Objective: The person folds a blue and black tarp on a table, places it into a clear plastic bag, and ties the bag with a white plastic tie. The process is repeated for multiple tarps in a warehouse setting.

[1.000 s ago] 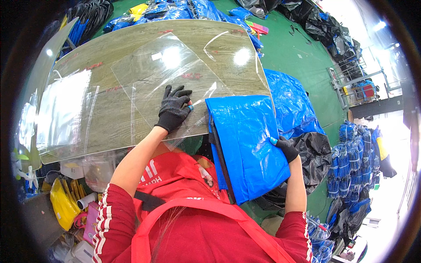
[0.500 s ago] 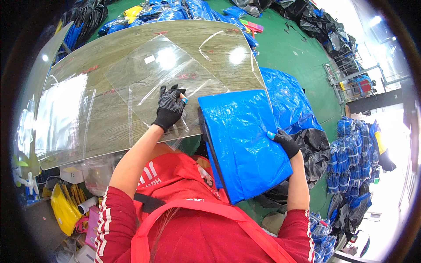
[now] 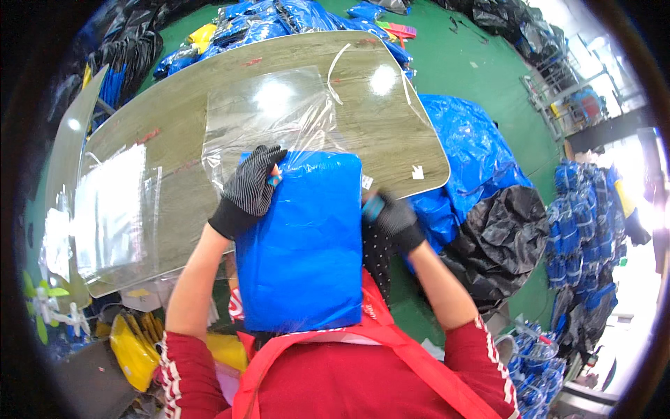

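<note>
A folded blue plastic sheet (image 3: 300,241) hangs in front of me, its far end overlapping the table's near edge. My left hand (image 3: 248,188), in a dark dotted glove with bare fingertip showing, is closed on its upper left edge. A clear plastic bag (image 3: 269,112) lies flat on the table, its near end creased and meeting the sheet's far end; whether the sheet is inside it I cannot tell. My right hand (image 3: 396,222), also gloved, with a blue wrap on a finger, is beside the sheet's upper right edge. Motion blurs its fingers.
The wood-patterned table (image 3: 174,216) has a clear cover and tape strips. A small white label (image 3: 417,172) lies near its right corner. Right of it is a large blue and black plastic heap (image 3: 481,174). Blue bundles (image 3: 586,223) stack farther right; yellow folded items (image 3: 132,353) sit lower left.
The blue sheet has moved left and turned upright before me. My left hand has gone from the clear bag to the sheet's edge. My right hand has moved left and up, off its lower right side.
</note>
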Available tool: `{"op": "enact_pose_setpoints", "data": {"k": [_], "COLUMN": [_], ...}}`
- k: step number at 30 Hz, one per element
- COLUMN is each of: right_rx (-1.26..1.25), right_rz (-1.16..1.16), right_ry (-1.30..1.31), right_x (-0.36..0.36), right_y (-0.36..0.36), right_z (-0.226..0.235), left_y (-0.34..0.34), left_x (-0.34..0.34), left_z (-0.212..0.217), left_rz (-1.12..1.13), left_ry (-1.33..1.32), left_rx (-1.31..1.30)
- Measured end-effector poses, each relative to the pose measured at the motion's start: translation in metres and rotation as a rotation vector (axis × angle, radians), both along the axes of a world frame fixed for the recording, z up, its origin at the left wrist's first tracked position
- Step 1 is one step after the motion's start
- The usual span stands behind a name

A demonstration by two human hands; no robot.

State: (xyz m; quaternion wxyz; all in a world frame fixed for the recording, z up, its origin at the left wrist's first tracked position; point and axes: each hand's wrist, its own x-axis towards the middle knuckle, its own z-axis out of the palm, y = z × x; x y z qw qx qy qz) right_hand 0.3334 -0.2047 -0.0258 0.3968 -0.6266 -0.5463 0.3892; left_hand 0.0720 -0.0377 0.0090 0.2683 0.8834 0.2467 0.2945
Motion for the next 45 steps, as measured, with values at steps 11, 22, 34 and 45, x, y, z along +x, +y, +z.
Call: {"op": "enact_pose_setpoints", "data": {"k": [11, 22, 34, 45], "right_rx": [0.086, -0.126, -0.226, -0.104], "right_rz": [-0.261, -0.252, -0.249, -0.204], "right_ry": [-0.147, 0.063, -0.195, 0.343], "right_x": [0.034, 0.023, 0.020, -0.048], "right_y": [0.090, 0.057, -0.017, -0.088], "right_z": [-0.011, -0.023, 0.022, -0.009], "left_y": [-0.025, -0.010, -0.024, -0.150], "left_x": [0.002, -0.014, -0.029, -0.068], "left_z": [0.004, -0.035, -0.015, -0.053], "left_rz": [0.008, 0.671, 0.263, 0.240], "left_ry": [0.042, -0.288, -0.205, -0.189], "left_rx": [0.125, -0.086, -1.348, -1.027]}}
